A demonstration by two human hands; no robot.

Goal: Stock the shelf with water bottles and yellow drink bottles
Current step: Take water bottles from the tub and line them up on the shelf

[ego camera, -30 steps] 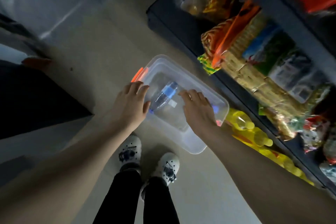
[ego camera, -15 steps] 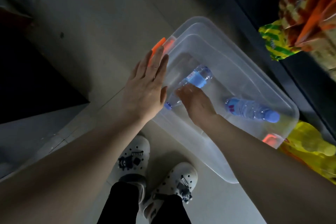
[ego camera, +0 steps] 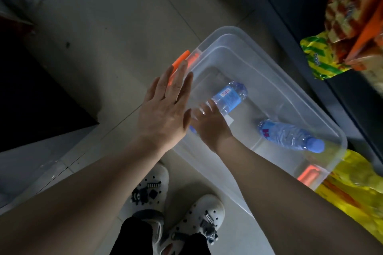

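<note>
A clear plastic bin stands on the floor with two water bottles lying in it. The nearer water bottle has a blue label; my right hand reaches into the bin and curls over its neck end. The second water bottle lies apart at the right, its blue cap pointing right. My left hand hovers flat with straight fingers at the bin's left rim, by an orange latch. Yellow drink bottles in wrap lie beside the bin at lower right.
A dark shelf unit runs along the right, its upper tier packed with snack bags. My feet in white clogs stand just in front of the bin. Pale floor tiles extend to the left and behind the bin.
The view has dropped closer to the bin. My right hand went down into the bin onto the nearer bottle, and my left hand flattened out by the rim.
</note>
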